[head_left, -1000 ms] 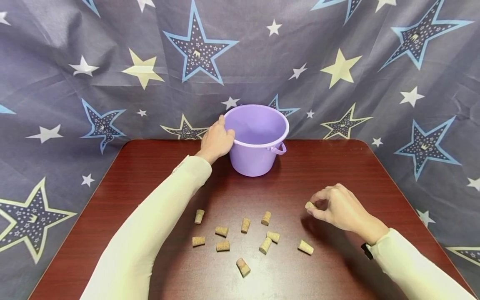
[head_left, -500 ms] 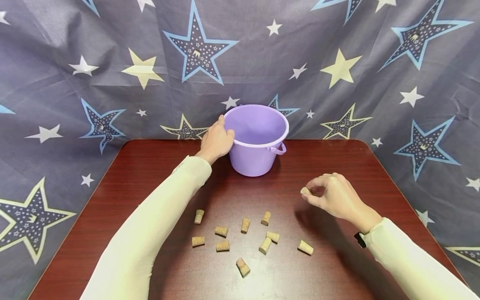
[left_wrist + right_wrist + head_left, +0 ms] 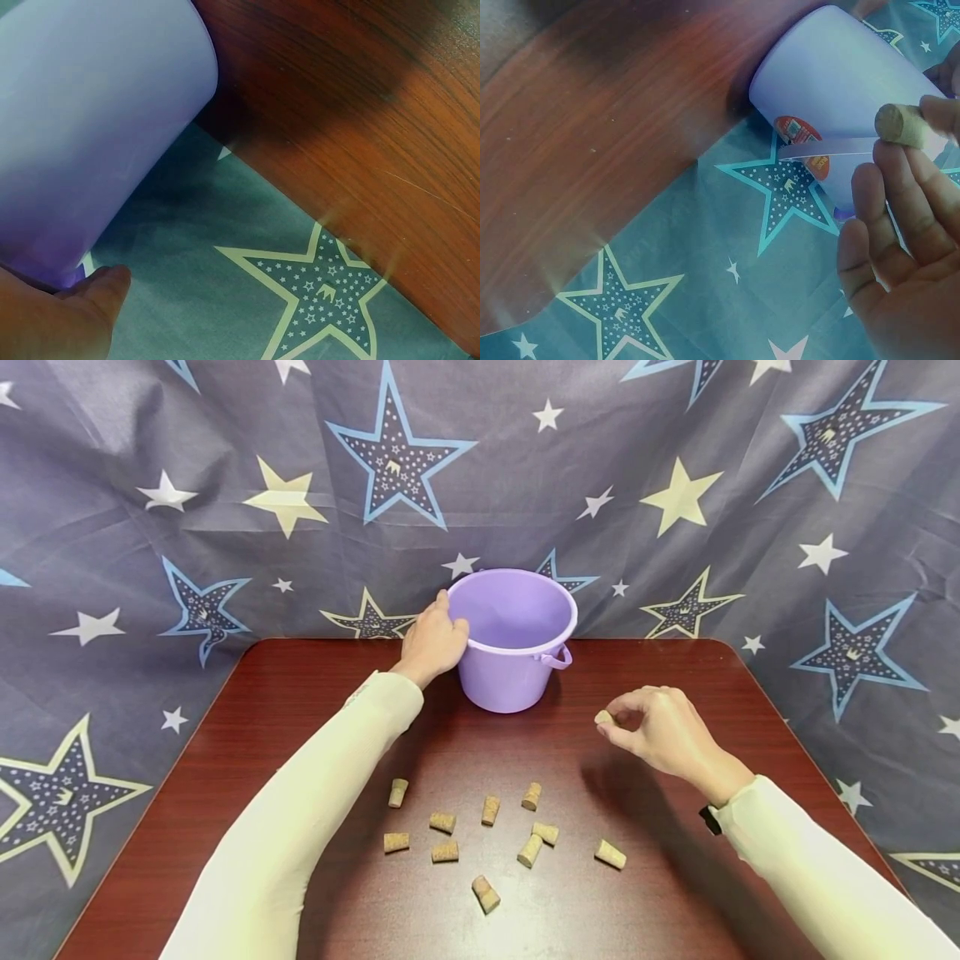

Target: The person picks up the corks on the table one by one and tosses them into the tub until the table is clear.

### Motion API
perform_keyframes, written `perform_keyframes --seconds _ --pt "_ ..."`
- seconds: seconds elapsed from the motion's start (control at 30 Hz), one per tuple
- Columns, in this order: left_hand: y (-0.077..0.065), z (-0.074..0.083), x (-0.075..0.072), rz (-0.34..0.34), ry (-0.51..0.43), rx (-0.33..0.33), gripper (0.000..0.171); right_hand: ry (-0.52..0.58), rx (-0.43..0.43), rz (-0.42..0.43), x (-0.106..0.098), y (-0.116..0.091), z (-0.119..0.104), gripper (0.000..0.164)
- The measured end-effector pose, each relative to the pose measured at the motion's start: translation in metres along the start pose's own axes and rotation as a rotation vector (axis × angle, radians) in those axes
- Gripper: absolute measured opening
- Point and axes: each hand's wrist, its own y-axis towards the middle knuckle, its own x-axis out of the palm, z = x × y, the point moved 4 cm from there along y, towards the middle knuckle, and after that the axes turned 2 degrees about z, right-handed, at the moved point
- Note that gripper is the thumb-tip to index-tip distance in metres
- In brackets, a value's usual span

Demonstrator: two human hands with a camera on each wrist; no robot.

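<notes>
Cork [image 3: 603,717] pinched by right hand [image 3: 662,729], fingertips closed to its width, right of bucket [image 3: 501,681], apart; left hand [image 3: 432,642] grips bucket's left rim.

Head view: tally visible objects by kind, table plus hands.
Cork stoppers: 11 (10 on the table, 1 in the right hand)
Purple bucket: 1
Total: 12
The bucket's floor is hidden, so not counted.
</notes>
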Motion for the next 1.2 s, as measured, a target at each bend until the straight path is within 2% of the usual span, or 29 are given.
perform_keyframes --seconds 0.7,1.2 --pt "-0.001 0.001 0.000 -0.001 -0.014 -0.003 0.072 0.033 0.010 0.074 -0.008 0.035 -0.010 0.004" --pt "0.000 0.000 0.000 -0.009 -0.009 -0.006 0.072 0.031 0.016 0.153 -0.005 0.056 -0.013 0.004"
